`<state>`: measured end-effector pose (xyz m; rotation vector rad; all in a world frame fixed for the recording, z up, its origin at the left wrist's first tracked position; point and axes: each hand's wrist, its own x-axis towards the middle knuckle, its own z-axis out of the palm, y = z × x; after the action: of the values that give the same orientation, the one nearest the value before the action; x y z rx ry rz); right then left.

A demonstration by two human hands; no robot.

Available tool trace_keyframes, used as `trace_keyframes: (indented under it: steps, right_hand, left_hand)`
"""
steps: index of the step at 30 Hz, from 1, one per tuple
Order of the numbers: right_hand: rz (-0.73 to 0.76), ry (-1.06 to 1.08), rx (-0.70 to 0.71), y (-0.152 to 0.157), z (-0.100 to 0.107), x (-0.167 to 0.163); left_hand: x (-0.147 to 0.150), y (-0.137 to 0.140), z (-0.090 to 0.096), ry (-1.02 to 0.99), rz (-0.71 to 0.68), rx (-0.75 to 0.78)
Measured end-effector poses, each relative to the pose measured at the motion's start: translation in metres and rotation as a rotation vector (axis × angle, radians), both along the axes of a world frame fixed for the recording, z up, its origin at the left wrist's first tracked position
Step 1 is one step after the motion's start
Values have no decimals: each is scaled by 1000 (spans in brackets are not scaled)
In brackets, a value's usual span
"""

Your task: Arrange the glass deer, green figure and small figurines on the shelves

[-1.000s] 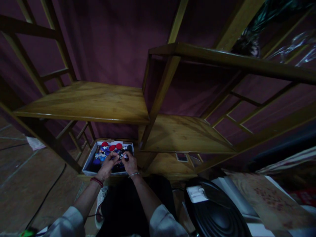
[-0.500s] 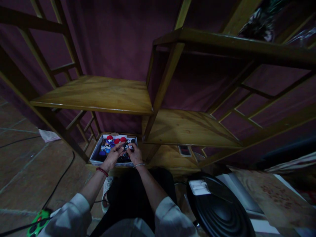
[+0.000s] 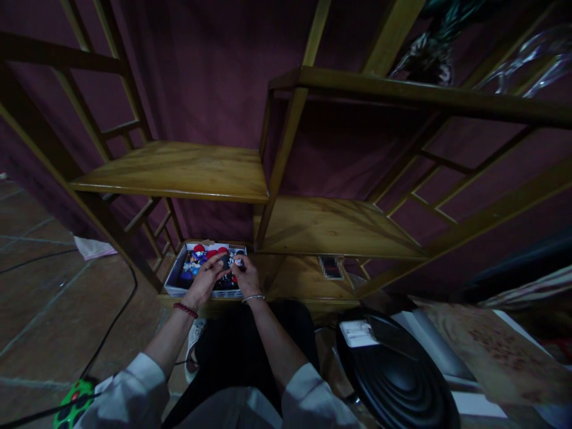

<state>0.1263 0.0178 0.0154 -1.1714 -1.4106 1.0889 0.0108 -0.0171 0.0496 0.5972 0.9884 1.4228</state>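
Observation:
Both of my hands are together over a shallow white box (image 3: 175,279) on the lowest shelf. Between my fingers is a small dark, black-and-white toy figure (image 3: 226,262); its details are too small to make out. My left hand (image 3: 209,280), with a red bead bracelet at the wrist, grips its left side. Closed on its right side is my right hand (image 3: 246,279), which has a silver bangle. Several small colourful toy figures (image 3: 193,268), red, blue and white, lie in the box below, partly hidden by my hands.
The wooden shelf unit has a higher left board (image 3: 179,170) over the box and a right board (image 3: 335,223). A black ridged stool seat (image 3: 402,381) bears a white packet (image 3: 357,333). Cables and a green object (image 3: 74,405) lie at lower left.
My hands have stayed over the box, and the figure between my fingers has been turned slightly. The camera view has shifted a little.

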Motion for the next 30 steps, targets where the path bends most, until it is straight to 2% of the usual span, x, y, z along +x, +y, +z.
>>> trace_keyframes:
  steps: [6,13,21,30]
  right_hand:
    - [-11,25,-27,-4,8,1]
    - [-61,-21,-24,-8,13,3]
    - [-38,95,-34,-11,23,3]
    - [-67,86,-51,-10,23,1]
  left_hand:
    - [5,-2,7,84,38,21]
    - [3,-1,3,164,45,23]
    - [4,-2,4,131,68,14]
    - [7,-4,8,15,98,4]
